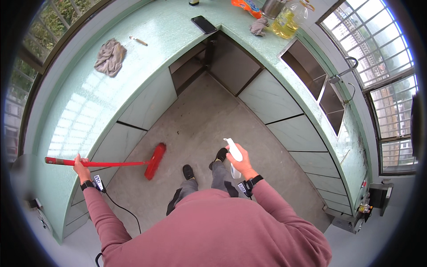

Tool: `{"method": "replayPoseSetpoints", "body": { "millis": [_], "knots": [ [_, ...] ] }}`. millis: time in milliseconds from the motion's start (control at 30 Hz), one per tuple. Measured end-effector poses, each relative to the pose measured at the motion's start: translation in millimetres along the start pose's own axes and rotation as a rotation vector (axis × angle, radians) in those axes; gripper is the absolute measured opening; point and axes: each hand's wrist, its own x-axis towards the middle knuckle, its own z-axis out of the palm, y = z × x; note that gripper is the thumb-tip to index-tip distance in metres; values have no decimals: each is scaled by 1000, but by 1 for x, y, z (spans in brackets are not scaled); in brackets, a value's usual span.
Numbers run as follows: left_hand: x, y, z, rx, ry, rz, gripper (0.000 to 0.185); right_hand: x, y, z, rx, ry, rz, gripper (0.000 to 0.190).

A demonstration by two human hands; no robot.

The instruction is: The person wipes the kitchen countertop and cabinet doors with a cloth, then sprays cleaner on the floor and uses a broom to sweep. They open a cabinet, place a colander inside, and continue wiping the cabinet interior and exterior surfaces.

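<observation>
My left hand (81, 168) grips the red handle of a broom (113, 164) near its upper end, at the edge of the green countertop. The broom's red bristle head (155, 161) is down by the concrete floor, left of my feet. In front of my body, my right hand (243, 160) is wrapped around a white bottle (235, 150) with a small nozzle-like tip; my fingers hide part of it. Its lower end shows beneath the hand. On the left counter lie a crumpled grey cloth (110, 57) and a small brush-like tool (138, 40).
The green countertop (160, 46) bends around a corner ahead. It carries a black phone (203, 24), another cloth (259, 26), a jug of yellow liquid (287, 20), a metal pot (272, 8) and an orange packet (247, 7). A sink (303, 63) with a tap (345, 70) is on the right.
</observation>
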Motion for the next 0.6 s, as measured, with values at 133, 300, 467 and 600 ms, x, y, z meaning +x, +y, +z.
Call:
{"method": "replayPoseSetpoints", "body": {
  "millis": [133,300,467,600],
  "knots": [
    [-2,1,27,426,214,147,49,16,13,-51,10,35,23,22],
    [-37,-4,86,454,654,-53,76,43,32,-114,37,94,85,24],
    [-117,-93,228,754,177,342,16,63,51,-150,75,188,35,26],
    [-239,-193,414,263,-535,-123,13,70,61,-169,64,250,70,28]
  ]
}}
